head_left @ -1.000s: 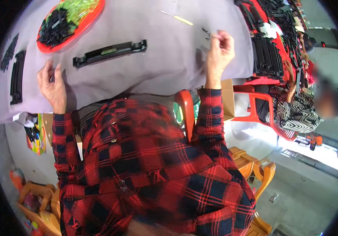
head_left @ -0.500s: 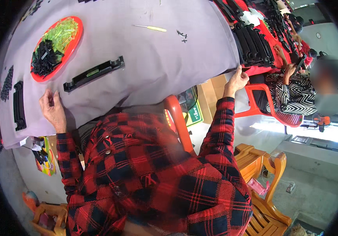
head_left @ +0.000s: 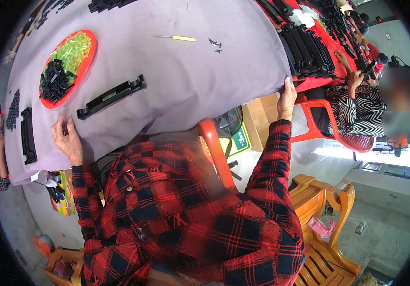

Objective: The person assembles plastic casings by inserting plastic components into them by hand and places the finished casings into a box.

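Note:
My right hand pinches the near right corner of the greyish-lilac tablecloth. At the cloth's near left side, my left hand rests with loosely bent fingers, thumb and forefinger apart, and nothing visible between them. Just beyond it lies a long black plastic part with raised ends. A similar black part lies to the left of that hand. Farther off, a red oval tray holds black strips and clear yellow-green pieces.
A yellow-handled pointed tool and small black bits lie on the cloth. Black parts crowd a red-covered table at right, where a person sits on a red chair. A wooden chair stands behind.
The view has shifted slightly, so the things on the table sit a little lower and farther left. Both hands stay near the same spots at the cloth. The seated person's head has moved slightly.

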The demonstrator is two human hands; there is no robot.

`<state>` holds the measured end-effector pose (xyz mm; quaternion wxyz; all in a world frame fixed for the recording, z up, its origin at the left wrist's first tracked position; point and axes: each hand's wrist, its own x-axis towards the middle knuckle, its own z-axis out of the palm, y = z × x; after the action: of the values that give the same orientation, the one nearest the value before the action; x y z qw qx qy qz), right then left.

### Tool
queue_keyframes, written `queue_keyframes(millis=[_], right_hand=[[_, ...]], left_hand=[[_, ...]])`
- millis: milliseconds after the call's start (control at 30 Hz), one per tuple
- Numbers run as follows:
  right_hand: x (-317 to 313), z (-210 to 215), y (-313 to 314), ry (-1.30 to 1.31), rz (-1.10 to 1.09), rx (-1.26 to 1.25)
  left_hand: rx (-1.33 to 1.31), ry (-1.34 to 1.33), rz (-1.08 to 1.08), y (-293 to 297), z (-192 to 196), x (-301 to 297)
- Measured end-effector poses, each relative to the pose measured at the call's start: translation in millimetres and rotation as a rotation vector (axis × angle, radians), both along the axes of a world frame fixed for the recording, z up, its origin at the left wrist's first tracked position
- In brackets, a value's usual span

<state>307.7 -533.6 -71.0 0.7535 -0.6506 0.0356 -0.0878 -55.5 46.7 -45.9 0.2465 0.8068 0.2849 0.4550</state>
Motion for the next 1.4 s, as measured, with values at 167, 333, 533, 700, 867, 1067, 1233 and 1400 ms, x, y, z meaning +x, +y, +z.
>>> queue_keyframes(millis=[167,333,533,700,867,1067,1233,1400], right_hand=[[-2.0,2.5,16.0,-0.09,-0.051,0.102],[11.6,8.5,4.0,-0.253,-0.398,-0.558],[17.5,12.2,-7.9,-0.152,-0.497,-0.807],[9.0,-14.5,-12.8,-0.083,-0.388,-0.431],[-7.5,-38.2,2.1,-0.073,-0.634,-0.404],[-35.0,28.4,38.7,-0.544,-0.552,-0.71],[-46.6,90.2,114.7,-0.611,-0.094,-0.535],[-61.2,82.9,193.7,-0.654,0.259,-0.566]], left_hand=[[0.01,0.024,0.006,0.8,-2.6,-5.1],[0.005,0.025,-0.018,-10.2,3.0,-7.7],[0.119,0.099,-0.072,-29.5,7.7,-10.2],[0.162,0.096,-0.075,-23.1,4.6,-11.7],[0.123,0.017,-0.082,-28.4,11.8,-24.7],[0.078,-0.065,-0.079,-39.3,29.9,-15.4],[0.048,-0.166,-0.057,-21.5,47.0,-0.6],[0.134,-0.14,-0.037,13.9,77.6,20.7]])
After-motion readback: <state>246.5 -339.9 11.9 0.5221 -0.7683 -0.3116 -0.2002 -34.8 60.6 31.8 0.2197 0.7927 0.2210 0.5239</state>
